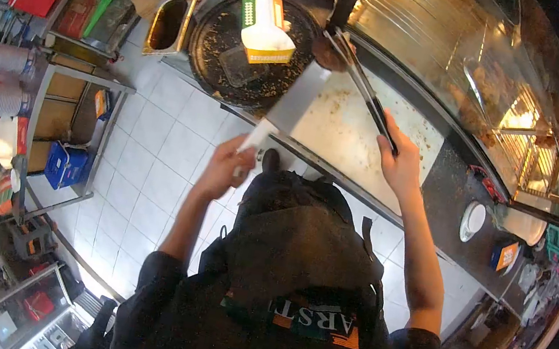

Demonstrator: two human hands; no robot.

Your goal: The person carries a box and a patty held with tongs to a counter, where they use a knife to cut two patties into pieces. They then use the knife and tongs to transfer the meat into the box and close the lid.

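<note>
The left hand [228,166] is gripping the pale handle of a broad steel cleaver [297,100] angled over the stained cutting board [366,141] on the worktop [457,197]. The right hand [400,161] is clamping long dark tongs [358,77] that are pinching a brown piece of meat [326,53] at the board's far edge.

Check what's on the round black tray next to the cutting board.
On the tray sits a white and yellow carton with a green label, on top of a grey flat piece, amid brown crumbs. What lies beneath the carton is hidden.
</note>
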